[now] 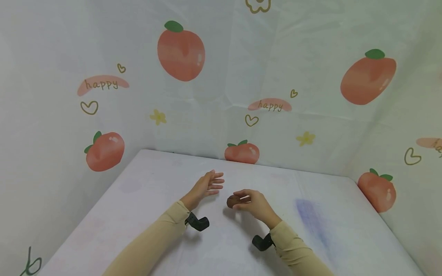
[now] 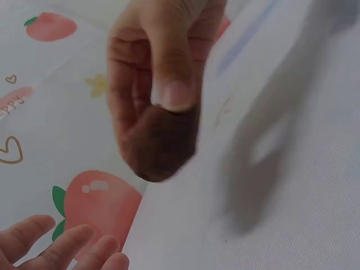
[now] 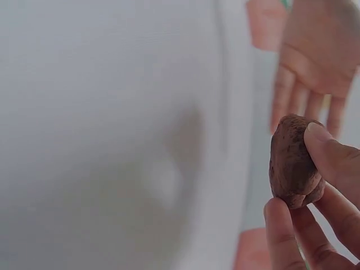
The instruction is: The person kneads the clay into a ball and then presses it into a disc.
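Just above the pale tabletop, near its middle, a brown, stone-like lump is pinched between the thumb and fingertips of the right hand. Held by its edges, it leaves much of its rough face bare toward the right wrist camera, and the fingertips beneath it probably keep it from tipping out of so light a grip. Its weight seems to rest on the right hand alone: the left hand stands near but apart, its fingers extended and slightly spread, pinching nothing. That hand's palm is turned toward the lump, perhaps to leave room between the two hands. Black devices on the wrists sit at the cuffs of the tan sleeves, apparently so that their cameras face the fingers. Hidden behind the lump or the thumb are parts of the right fingertips, so how firmly each one presses cannot be told. The left wrist view blurs the lump into a dark shape and cuts the left hand off at the bottom edge; the left thumb is hard to make out anywhere.
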A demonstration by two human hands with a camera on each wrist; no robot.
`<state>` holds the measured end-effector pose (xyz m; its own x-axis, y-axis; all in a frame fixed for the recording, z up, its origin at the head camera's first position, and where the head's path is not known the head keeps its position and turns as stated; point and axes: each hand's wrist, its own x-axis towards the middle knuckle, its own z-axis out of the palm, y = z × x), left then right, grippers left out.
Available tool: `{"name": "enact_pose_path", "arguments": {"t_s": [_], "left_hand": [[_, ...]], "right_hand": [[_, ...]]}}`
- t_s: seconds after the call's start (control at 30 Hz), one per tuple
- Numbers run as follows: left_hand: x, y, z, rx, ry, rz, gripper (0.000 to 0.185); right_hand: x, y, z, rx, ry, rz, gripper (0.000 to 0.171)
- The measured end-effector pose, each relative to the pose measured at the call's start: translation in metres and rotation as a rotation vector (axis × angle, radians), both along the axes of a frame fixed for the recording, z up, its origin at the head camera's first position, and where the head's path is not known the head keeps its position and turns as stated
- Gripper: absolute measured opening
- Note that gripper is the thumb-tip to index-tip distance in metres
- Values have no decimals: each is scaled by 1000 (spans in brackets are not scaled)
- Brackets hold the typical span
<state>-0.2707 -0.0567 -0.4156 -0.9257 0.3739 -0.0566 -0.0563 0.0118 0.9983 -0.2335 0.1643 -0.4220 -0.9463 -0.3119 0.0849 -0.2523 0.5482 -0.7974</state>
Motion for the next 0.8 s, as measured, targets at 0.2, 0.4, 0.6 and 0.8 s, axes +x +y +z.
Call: {"name": "enact_pose_path", "arguments": {"t_s": [0.2, 0.4, 0.6, 0.8], "left_hand": [[0, 4, 2, 11, -10, -8, 66], [2, 11, 5, 34, -20, -19, 67], [5, 23, 11, 64, -4, -12, 68], [8, 35, 14, 85, 13, 1, 67]], "right_hand": [[-1, 2, 21, -16, 40, -20, 42], [1, -1, 40, -45, 51, -31, 44], [1, -9, 46, -88, 77, 11, 44], [1, -19, 49, -84, 114, 22, 42]]}}
